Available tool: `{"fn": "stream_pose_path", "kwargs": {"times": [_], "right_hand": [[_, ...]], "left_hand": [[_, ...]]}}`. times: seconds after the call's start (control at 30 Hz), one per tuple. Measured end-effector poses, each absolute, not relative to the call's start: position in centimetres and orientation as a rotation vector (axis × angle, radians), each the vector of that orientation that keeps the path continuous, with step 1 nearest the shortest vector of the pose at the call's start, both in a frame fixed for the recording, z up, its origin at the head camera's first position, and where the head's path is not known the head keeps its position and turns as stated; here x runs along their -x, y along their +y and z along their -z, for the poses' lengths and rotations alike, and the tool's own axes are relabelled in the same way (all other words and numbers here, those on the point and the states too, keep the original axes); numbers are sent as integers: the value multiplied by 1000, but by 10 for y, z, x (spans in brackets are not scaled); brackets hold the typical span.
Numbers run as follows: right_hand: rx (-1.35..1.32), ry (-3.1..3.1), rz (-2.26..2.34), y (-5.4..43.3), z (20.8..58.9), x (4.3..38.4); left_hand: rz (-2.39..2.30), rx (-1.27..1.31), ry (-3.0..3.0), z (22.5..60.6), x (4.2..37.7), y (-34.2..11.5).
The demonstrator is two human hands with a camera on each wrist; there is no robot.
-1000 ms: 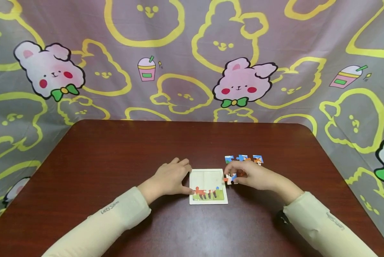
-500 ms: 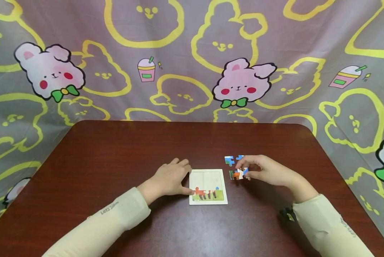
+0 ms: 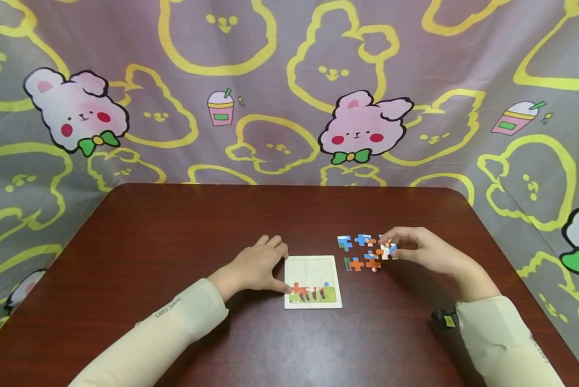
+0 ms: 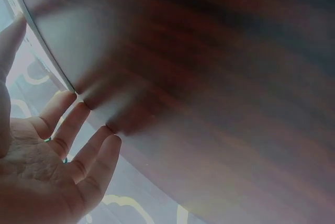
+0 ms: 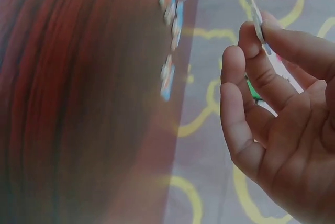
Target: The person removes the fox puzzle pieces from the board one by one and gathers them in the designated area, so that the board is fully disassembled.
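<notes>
My right hand (image 3: 427,250) pinches a jigsaw piece (image 3: 388,251) of white, orange and blue between thumb and fingers, over the right end of the loose pieces. Edge-on in the right wrist view, this piece (image 5: 257,22) sits at the tips of thumb and index finger. A square, pale puzzle tray (image 3: 311,272) lies in front of me, its bottom part filled with pieces (image 3: 313,294) showing orange, dark legs and green grass. My left hand (image 3: 255,269) lies along the tray's left side, fingers extended and thumb at the edge. In the left wrist view its fingertips meet the tray's rim (image 4: 44,46).
Several loose jigsaw pieces (image 3: 355,264) in blue, orange and green lie right of the tray on the dark red-brown table (image 3: 221,215). A patterned curtain (image 3: 270,80) with cartoon rabbits hangs behind the table and along its sides. A black band (image 3: 445,319) shows by the right sleeve.
My right hand has carried the pinched piece rightward from beside the tray, across the loose pieces, uncovering more of them. My left hand has stayed at the tray's left edge.
</notes>
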State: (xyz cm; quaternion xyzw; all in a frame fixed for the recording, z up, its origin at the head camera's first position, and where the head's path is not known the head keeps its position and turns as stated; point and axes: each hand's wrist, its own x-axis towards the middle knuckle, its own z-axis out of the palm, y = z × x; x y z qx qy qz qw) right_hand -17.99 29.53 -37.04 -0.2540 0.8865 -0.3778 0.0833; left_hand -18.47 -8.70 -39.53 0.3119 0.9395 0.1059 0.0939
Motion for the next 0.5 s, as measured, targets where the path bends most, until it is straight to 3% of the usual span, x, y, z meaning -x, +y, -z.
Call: {"fn": "stream_pose_path", "kwargs": {"times": [0.27,0.5], "right_hand": [[610,2527,1140,316,379,183],[647,2496,1085,323,385,188]], "left_hand": [[-300,-921,2783,397,185,-87],[-315,-944,2777,394,185,-87]]}}
